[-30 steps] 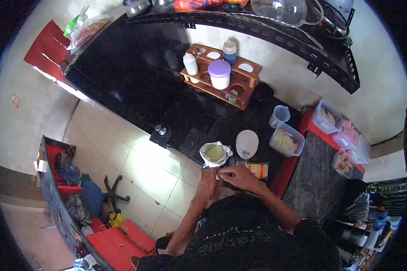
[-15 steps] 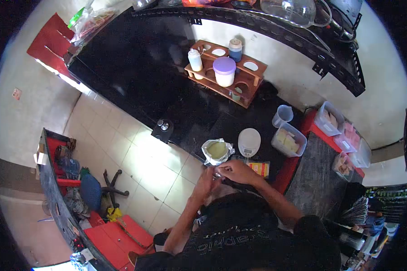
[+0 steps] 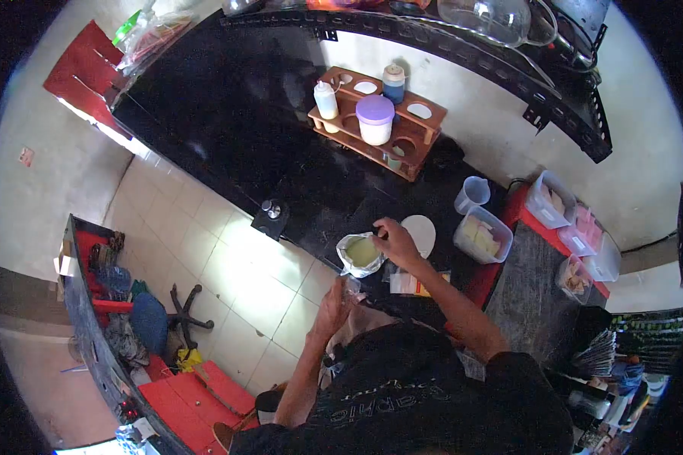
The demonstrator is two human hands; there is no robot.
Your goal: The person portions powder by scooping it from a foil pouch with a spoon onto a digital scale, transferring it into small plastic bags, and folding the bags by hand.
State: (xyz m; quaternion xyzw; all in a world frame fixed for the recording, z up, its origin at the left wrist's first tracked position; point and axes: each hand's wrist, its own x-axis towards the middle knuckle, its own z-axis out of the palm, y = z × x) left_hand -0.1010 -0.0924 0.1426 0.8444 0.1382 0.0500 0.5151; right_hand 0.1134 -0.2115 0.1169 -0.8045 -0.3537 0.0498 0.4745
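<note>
In the head view my left hand (image 3: pixel 331 311) is closed on a small clear plastic bag (image 3: pixel 353 286) near the counter's front edge. My right hand (image 3: pixel 397 244) is above the right rim of an open white bag (image 3: pixel 347 265) holding pale green powder (image 3: pixel 362 252). Its fingertips are pinched together; what they hold, if anything, is too small to make out. A round white kitchen scale (image 3: pixel 420 231) lies just behind that hand, partly covered by it. Under the right forearm lies a flat yellow and white packet (image 3: pixel 408 283).
A wooden rack (image 3: pixel 411 168) with bottles and a purple-lidded jar (image 3: pixel 376 120) stands further back. To the right are a measuring cup (image 3: pixel 473 194), a plastic tub (image 3: pixel 483 236) and several containers on a red ledge. A metal tamper (image 3: pixel 271 209) sits at the left counter edge.
My right hand has left the left hand and moved forward to the open bag's right rim, now covering part of the scale. My left hand has shifted slightly left, still with the clear plastic.
</note>
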